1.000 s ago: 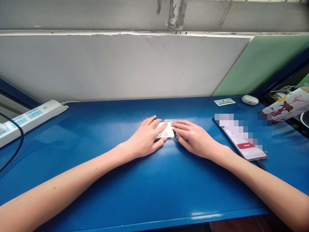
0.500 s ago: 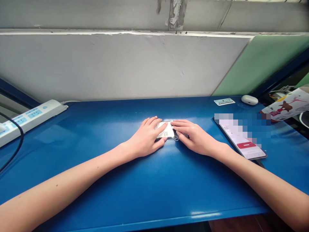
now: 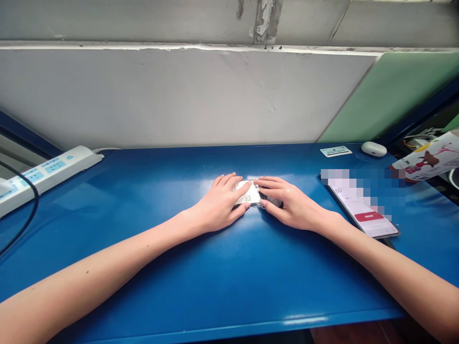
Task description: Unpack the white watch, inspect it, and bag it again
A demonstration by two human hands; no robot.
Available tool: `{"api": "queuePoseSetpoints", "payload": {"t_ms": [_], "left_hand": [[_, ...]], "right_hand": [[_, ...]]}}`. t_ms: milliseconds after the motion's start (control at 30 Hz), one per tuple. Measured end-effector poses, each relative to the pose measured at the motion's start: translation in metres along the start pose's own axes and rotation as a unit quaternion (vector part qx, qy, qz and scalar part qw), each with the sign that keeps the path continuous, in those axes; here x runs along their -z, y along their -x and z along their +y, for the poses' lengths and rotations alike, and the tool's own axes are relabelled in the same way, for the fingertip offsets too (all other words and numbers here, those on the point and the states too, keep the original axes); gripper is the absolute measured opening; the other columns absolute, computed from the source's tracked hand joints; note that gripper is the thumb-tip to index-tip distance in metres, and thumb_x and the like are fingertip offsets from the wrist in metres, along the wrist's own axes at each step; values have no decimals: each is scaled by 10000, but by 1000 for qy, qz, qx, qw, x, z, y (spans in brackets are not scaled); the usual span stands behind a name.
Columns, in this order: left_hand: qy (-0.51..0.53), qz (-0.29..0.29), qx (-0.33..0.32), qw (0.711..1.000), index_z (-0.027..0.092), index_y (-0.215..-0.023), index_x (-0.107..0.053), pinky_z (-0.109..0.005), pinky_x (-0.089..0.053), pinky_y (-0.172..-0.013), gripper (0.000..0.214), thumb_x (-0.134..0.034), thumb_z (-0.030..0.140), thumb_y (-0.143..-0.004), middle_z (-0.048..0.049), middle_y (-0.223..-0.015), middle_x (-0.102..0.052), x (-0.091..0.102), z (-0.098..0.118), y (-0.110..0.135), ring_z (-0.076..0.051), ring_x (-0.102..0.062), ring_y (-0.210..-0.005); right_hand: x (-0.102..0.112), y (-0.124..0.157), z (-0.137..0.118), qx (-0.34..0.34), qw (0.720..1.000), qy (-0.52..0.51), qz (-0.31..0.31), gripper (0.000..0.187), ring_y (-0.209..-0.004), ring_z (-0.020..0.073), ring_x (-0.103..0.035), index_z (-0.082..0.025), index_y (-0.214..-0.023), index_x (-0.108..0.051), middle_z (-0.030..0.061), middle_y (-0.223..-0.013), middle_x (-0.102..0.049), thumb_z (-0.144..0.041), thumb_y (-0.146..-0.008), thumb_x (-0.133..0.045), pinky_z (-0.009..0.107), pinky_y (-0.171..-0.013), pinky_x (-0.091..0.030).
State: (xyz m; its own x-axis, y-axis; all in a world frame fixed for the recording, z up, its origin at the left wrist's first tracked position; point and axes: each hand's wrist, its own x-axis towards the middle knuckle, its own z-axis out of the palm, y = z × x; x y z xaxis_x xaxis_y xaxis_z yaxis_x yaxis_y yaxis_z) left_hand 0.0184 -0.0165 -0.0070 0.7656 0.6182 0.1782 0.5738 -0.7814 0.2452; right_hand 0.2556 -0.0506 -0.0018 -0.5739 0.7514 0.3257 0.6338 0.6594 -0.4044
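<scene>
A reddish-brown patch of floor (image 3: 362,333) shows below the front edge of one glossy blue tabletop (image 3: 201,282). Two bare forearms reach in over it. The left hand (image 3: 217,203) lies spread, fingers extended, across one small flat white-faced packet (image 3: 247,193) at the middle of the tabletop. The right hand (image 3: 296,203) touches the packet's right end, thumb apart from its straightened fingers, a dark piece showing between; whether it grips, I cannot tell.

One smartphone (image 3: 369,216), partly pixelated, lies beside the right forearm. At far left are one white power strip (image 3: 46,174) and one black cable (image 3: 36,205). Farther back on the right come one printed carton (image 3: 430,157), one white card (image 3: 336,151) with a dark stripe and, just beside the card, one rounded white case (image 3: 374,148). Behind stand a grey wall panel (image 3: 186,100), a green panel (image 3: 405,86) and two dark blue frame bars, one each side.
</scene>
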Motion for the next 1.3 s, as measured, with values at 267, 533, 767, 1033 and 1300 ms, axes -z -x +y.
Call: {"api": "queuePoseSetpoints", "payload": {"t_ms": [267, 533, 767, 1033, 1300], "left_hand": [[0, -3, 5, 1000, 121, -1447, -467, -621, -325, -1123, 487, -454, 335, -1010, -232, -1444, -485, -3, 1, 0, -411, -397, -1395], [22, 18, 2, 1000, 154, -1429, -467, -634, -324, -1119, 459, -465, 316, -1000, -222, -1433, -491, -6, 0, 1, -400, -391, -1402], [11, 4, 5, 1000, 124, -1412, -482, -632, -314, -1126, 446, -436, 331, -1020, -233, -1432, -480, -6, 2, 1, -410, -386, -1403], [14, 8, 8, 1000, 145, -1415, -484, -627, -303, -1137, 443, -434, 340, -1020, -209, -1443, -478, -6, 2, 0, -394, -391, -1403], [0, 22, 7, 1000, 114, -1429, -465, -612, -329, -1120, 494, -411, 389, -1023, -222, -1431, -502, -6, 1, 1, -404, -403, -1390]], "right_hand": [[-5, 0, 8, -14, 999, -38, 24, 253, -1379, 331, -502, -193, -1128, -755, 152, -1458, -570, -266, -935, -608, 548, -1103, -459], [-8, -3, 2, -7, 997, -58, 45, 225, -1307, 332, -574, -213, -1067, -777, 142, -1403, -622, -221, -920, -606, 536, -1052, -506], [-9, -5, 2, 19, 999, -27, 32, 220, -1300, 314, -582, -176, -973, -769, 157, -1399, -621, -190, -949, -551, 510, -1055, -514], [-9, -7, 0, 45, 998, 41, 21, 246, -1329, 317, -551, -160, -905, -749, 158, -1430, -594, -169, -955, -508, 512, -1088, -498], [-8, -3, 3, 36, 995, 79, 49, 247, -1329, 335, -537, -115, -1021, -757, 196, -1414, -597, -254, -952, -566, 498, -1089, -492]]}}
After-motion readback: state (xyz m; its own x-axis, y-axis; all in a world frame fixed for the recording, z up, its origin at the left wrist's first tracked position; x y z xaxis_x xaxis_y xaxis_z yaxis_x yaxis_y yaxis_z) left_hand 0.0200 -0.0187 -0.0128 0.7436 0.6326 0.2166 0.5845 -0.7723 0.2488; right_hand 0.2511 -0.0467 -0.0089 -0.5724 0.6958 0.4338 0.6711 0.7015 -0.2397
